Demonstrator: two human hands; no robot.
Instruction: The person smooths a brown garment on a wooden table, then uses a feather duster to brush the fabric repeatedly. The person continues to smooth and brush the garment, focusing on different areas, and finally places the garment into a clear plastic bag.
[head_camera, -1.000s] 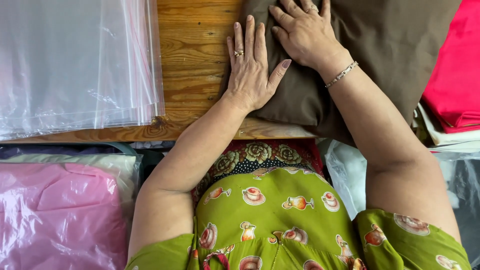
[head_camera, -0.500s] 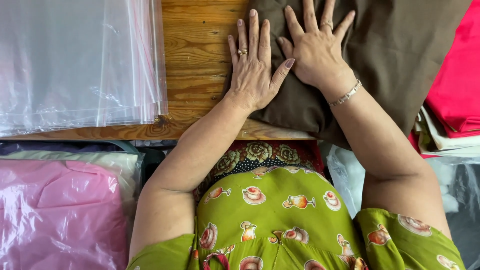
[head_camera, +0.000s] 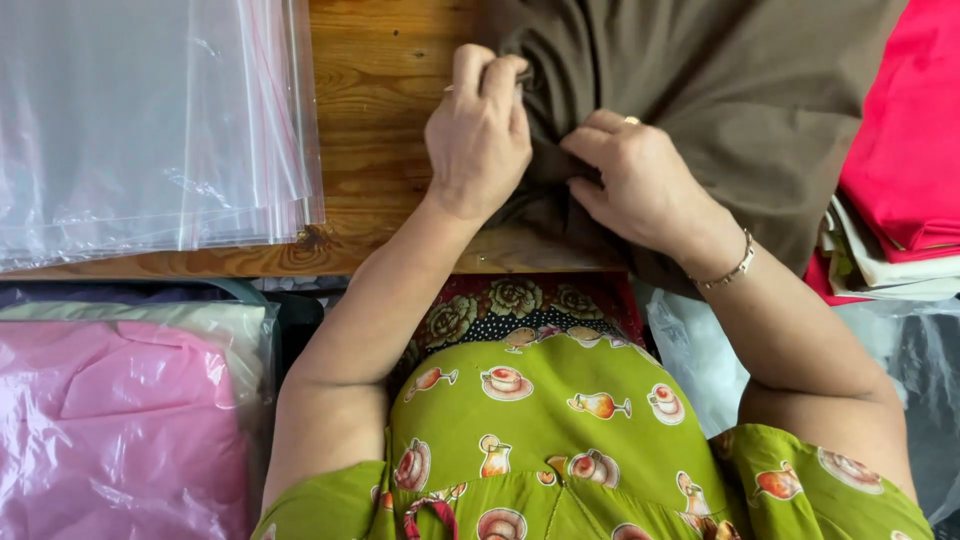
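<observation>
We see the brown cloth (head_camera: 720, 90) only in part; its top runs out of view and red fabric (head_camera: 905, 130) covers its right edge. It lies on the wooden surface (head_camera: 385, 110). Our left hand (head_camera: 478, 135) is curled shut, pinching a fold at the cloth's left edge. Our right hand (head_camera: 635, 180) is half closed, gripping bunched cloth just beside it. Clear plastic bags (head_camera: 150, 120) lie to the left.

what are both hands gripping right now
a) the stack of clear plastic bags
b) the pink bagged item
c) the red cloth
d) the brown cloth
d: the left hand and the right hand both have fingers curled into the brown cloth on the wooden table, pinching its left edge, while the clear plastic bags lie untouched off to the left.
</observation>
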